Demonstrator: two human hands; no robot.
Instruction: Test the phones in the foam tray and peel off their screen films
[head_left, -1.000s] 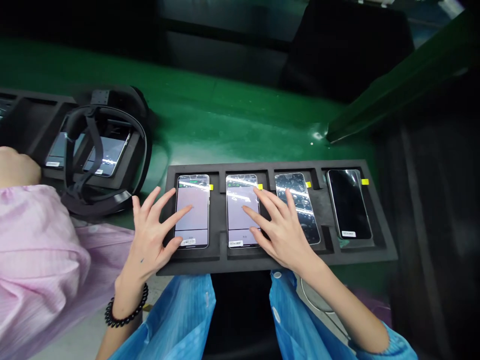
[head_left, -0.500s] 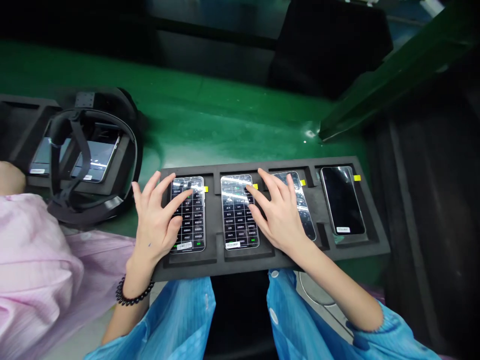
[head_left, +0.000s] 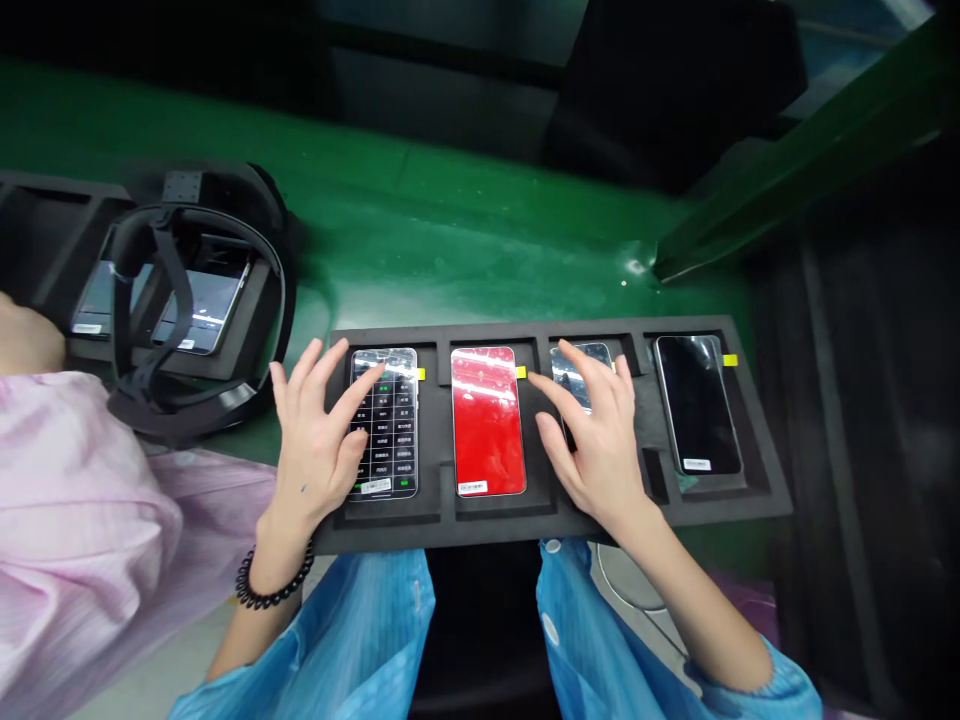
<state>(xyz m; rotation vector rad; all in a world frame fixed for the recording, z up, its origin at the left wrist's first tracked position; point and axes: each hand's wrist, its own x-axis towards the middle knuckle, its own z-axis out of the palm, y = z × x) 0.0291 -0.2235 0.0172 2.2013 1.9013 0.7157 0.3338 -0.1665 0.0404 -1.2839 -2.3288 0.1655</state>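
Phones (head_left: 489,440): four, in a row in the near tray — one showing a text grid, one solid red, two dark
Table (head_left: 420,250): green, under both trays
Near tray (head_left: 446,535): dark, with recesses holding the four
Far-left tray (head_left: 82,190): two more inside, partly behind a black headband (head_left: 282,300)
Right hand (head_left: 600,435): fingers apart, over the third
Left hand (head_left: 307,440): fingers apart — index over the grid
Yellow tabs (head_left: 730,360): three visible

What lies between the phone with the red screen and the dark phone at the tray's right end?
Another phone, partly hidden by the right hand, lies there in the tray, as the head view shows.
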